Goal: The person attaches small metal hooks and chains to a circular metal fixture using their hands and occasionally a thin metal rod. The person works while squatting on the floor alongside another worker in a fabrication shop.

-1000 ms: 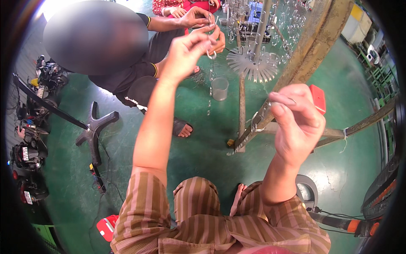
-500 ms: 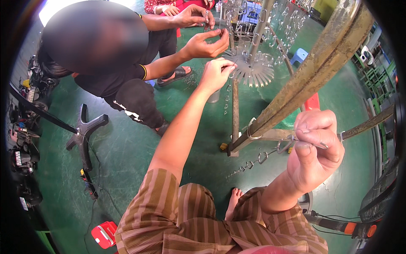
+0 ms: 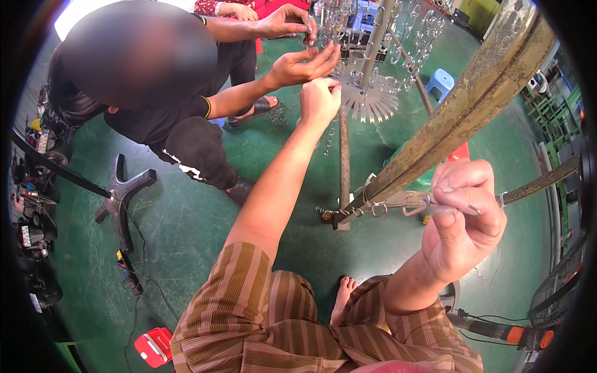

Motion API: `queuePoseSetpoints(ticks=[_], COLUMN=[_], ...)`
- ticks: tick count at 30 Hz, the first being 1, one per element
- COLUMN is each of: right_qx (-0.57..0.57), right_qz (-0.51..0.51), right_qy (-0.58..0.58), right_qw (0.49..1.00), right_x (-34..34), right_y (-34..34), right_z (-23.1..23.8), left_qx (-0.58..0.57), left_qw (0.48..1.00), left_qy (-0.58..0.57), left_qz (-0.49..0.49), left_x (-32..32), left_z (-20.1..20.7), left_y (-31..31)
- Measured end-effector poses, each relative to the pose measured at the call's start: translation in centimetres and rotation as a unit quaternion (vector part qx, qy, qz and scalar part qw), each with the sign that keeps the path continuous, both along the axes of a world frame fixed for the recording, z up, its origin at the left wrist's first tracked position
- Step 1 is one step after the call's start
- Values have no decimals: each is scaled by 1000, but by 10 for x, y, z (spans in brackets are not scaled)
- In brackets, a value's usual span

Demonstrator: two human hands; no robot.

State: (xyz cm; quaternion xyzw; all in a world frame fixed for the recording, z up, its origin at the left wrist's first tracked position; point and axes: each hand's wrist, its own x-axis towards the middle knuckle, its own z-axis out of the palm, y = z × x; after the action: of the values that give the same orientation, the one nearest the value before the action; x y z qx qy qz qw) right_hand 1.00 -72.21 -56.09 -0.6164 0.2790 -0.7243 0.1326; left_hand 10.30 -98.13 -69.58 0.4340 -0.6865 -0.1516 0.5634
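Observation:
Low on the right, my right hand pinches a metal wire hook between thumb and fingers. From it a chain of metal rings stretches out to the left in the air. My left hand reaches forward, fingers closed, at the left edge of a notched metal disc. What those fingers hold is hidden. A short chain hangs just below that hand. A co-worker's hands work close above it, holding something small. Many wire hooks hang around the upright pole.
A thick, worn metal beam slants between my hands. To the left sit a person in black and a black star-shaped base. A blue stool, a red-and-white box and a fan stand around.
The chain from my right hand has swung up, from sagging down-left to nearly level. My left hand has shifted slightly, its fingers now turned away from view. The right hand stays almost still.

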Motion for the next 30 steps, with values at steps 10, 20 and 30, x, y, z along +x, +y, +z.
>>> queuePoseSetpoints(ticks=[10,20,30], right_qx=[10,-4,-11], right_qz=[-16,-23,-29], right_qy=[-3,11,32], right_qw=[1000,1000,999], right_x=[0,-5,-8], right_y=[0,1,-1], right_z=[-1,-4,-5], left_qx=[-106,-123,-9], left_qw=[993,991,996], left_qy=[-40,-38,42], left_qz=[37,31,-74], left_x=[9,14,16], left_z=[-4,-12,-30], left_y=[11,21,30])
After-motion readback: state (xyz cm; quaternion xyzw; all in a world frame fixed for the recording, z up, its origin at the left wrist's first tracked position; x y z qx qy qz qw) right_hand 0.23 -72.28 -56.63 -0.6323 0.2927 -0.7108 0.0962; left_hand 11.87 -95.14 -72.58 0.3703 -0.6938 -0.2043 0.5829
